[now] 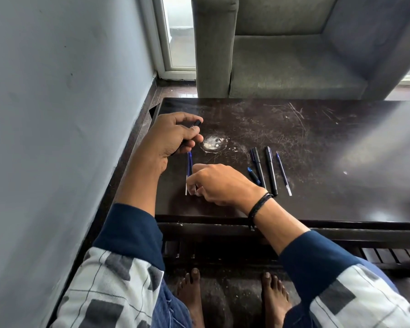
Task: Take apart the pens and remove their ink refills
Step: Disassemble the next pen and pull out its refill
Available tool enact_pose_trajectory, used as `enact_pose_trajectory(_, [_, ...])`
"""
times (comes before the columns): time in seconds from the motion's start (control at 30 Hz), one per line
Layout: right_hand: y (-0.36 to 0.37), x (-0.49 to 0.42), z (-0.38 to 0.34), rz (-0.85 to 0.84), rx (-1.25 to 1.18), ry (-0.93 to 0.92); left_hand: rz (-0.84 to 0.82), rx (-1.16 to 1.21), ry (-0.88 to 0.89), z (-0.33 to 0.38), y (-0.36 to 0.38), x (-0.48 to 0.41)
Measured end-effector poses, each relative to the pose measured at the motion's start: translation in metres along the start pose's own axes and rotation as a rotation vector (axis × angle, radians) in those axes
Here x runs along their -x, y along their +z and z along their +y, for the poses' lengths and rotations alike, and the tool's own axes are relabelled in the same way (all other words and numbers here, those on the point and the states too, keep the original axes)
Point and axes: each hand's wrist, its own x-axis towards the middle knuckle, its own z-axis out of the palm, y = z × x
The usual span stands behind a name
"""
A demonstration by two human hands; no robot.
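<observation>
Partly done, est.: left hand grips black pen barrel, right hand pinches blue refills laid on surface at left, one loose refill at right; two black pens beside it look intact, i.e. outstanding.

No text, label, brand or number was readable. Pens on the table were too small and blurred to show any print.
</observation>
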Motion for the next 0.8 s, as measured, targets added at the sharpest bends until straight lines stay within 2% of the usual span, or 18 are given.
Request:
enact_pose_trajectory(0.2, [0.002, 0.001, 0.002, -0.007, -0.006, -0.04, -0.009, -0.019, 0.004, -0.002, 0.002, -0.001])
enact_pose_trajectory(0.4, [-0.001, 0.001, 0.001, 0.116, -0.044, -0.124, -0.002, -0.048, 0.017, -0.001, 0.001, -0.001])
enact_pose_trajectory(0.57, [-0.007, 0.0, 0.001, 0.187, -0.094, -0.101, 0.01, -0.074, 0.017, -0.001, 0.001, -0.001])
enact_pose_trajectory(0.8, [-0.017, -0.001, 0.001, 0.411, -0.182, 0.007, -0.013, -0.075, 0.023, -0.001, 0.002, -0.002])
